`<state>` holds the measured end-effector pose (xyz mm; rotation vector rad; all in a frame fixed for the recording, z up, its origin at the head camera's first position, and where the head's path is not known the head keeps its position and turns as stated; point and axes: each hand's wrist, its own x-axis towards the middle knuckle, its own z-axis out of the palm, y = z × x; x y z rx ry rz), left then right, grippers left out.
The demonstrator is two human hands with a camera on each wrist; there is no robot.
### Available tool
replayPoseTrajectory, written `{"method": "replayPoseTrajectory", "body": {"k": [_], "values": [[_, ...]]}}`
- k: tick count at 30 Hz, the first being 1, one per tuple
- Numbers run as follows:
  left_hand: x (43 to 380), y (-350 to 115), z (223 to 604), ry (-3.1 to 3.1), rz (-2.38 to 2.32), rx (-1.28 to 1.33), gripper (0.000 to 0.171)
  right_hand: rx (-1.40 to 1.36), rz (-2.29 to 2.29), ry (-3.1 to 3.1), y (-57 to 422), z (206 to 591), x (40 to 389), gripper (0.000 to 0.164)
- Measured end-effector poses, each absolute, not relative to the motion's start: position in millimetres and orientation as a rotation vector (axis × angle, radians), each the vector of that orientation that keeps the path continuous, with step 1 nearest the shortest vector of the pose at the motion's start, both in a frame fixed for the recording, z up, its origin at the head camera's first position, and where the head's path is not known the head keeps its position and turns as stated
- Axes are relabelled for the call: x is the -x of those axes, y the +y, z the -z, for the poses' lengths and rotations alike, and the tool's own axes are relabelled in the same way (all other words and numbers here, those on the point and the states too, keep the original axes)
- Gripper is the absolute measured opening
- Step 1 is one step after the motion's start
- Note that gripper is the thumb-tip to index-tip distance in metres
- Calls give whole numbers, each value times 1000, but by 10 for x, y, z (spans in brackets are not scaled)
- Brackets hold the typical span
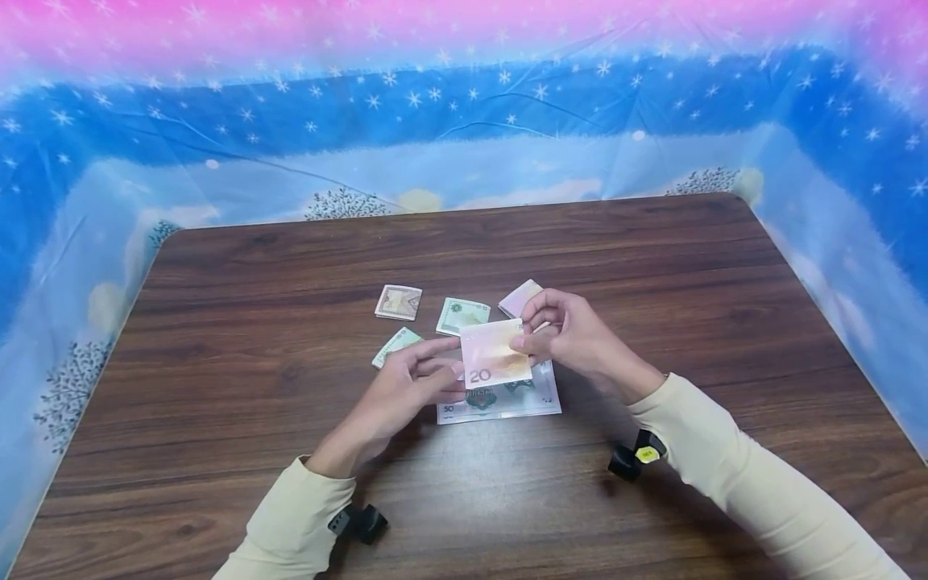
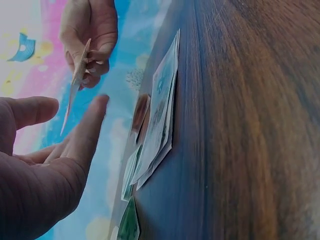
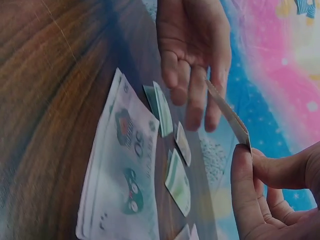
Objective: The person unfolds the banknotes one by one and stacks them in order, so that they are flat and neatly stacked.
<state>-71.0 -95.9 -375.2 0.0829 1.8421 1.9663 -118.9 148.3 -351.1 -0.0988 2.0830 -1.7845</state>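
A folded pinkish-yellow banknote point(image 1: 495, 354) marked 20 is held above the table, pinched between the thumb and fingers of my right hand point(image 1: 580, 342). My left hand point(image 1: 406, 387) is at the note's left side, thumb and fingers spread apart. In the left wrist view the held note point(image 2: 77, 82) appears edge-on beyond the left hand's fingers point(image 2: 85, 132). The right wrist view shows the left palm point(image 3: 192, 45) with its fingers extended behind the note. Below the hands lies a small stack of flat greenish banknotes point(image 3: 120, 170), the top one marked 50.
Beyond the hands lie a brown folded banknote point(image 1: 399, 302), a green folded one point(image 1: 462, 314), a pinkish folded one point(image 1: 518, 300) and another green folded one point(image 1: 394, 346). The dark wooden table point(image 1: 254, 451) is enclosed by a patterned blue, white and pink cloth point(image 1: 449, 105).
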Motion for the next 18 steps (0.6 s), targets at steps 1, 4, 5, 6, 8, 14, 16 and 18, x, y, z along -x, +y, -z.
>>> {"method": "replayPoseTrajectory", "body": {"k": [1, 4, 5, 6, 8, 14, 16, 18], "values": [[711, -952, 3753, 1842, -1970, -84, 52, 101, 1785, 2071, 1474, 3514, 1179, 31], [718, -932, 3757, 1847, -1980, -84, 49, 107, 1796, 2039, 1439, 3521, 1156, 31], [721, -927, 3759, 1850, -1988, -79, 47, 110, 1802, 2027, 1427, 3523, 1150, 31], [723, -924, 3758, 1854, -1997, -71, 45, 111, 1806, 2020, 1416, 3524, 1145, 31], [726, -920, 3756, 1855, -2021, -53, 41, 109, 1809, 2014, 1399, 3531, 1138, 31], [727, -913, 3738, 1819, -2075, -5, 35, 99, 1801, 2032, 1374, 3567, 1133, 32], [724, -914, 3732, 1813, -2082, -2, 35, 96, 1791, 2047, 1373, 3580, 1134, 32], [721, -914, 3727, 1807, -2091, -4, 36, 92, 1778, 2068, 1372, 3595, 1134, 30]]}}
